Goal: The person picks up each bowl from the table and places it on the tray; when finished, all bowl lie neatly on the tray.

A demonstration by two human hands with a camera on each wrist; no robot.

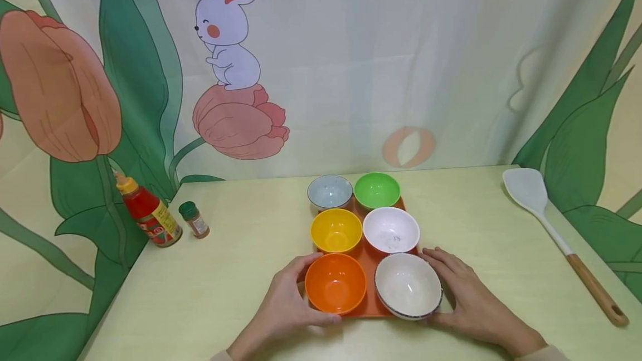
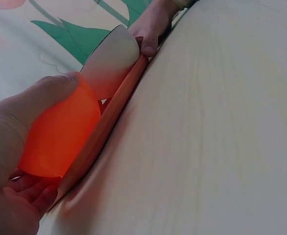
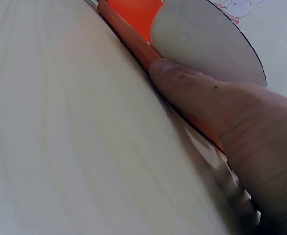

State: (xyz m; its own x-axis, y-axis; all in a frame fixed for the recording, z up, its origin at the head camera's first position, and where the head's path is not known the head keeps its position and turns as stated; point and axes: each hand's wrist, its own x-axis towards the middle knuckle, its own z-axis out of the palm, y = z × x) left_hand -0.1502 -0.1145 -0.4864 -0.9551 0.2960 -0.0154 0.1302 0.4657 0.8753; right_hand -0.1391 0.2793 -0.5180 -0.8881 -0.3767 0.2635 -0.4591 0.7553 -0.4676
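Observation:
A reddish-orange tray (image 1: pixel 369 277) lies on the table with six bowls in two columns. My left hand (image 1: pixel 288 299) holds the orange bowl (image 1: pixel 335 284) at the tray's front left. In the left wrist view the thumb (image 2: pixel 55 90) lies along that bowl's rim, with the fingers low beside the tray's edge. On the other side, my right hand (image 1: pixel 466 299) grips the tray's front right corner beside the cream bowl (image 1: pixel 408 284). Its thumb (image 3: pixel 182 85) presses the tray's front edge in the right wrist view; its other fingers are hidden there.
Behind stand yellow (image 1: pixel 336 231), white (image 1: pixel 391 230), green (image 1: pixel 377 190) and pale blue (image 1: pixel 330 191) bowls. A red sauce bottle (image 1: pixel 150 213) and green-capped spice jar (image 1: pixel 194 220) stand left. A white spatula (image 1: pixel 557 233) with a wooden handle lies right. A printed curtain (image 1: pixel 341 71) hangs behind.

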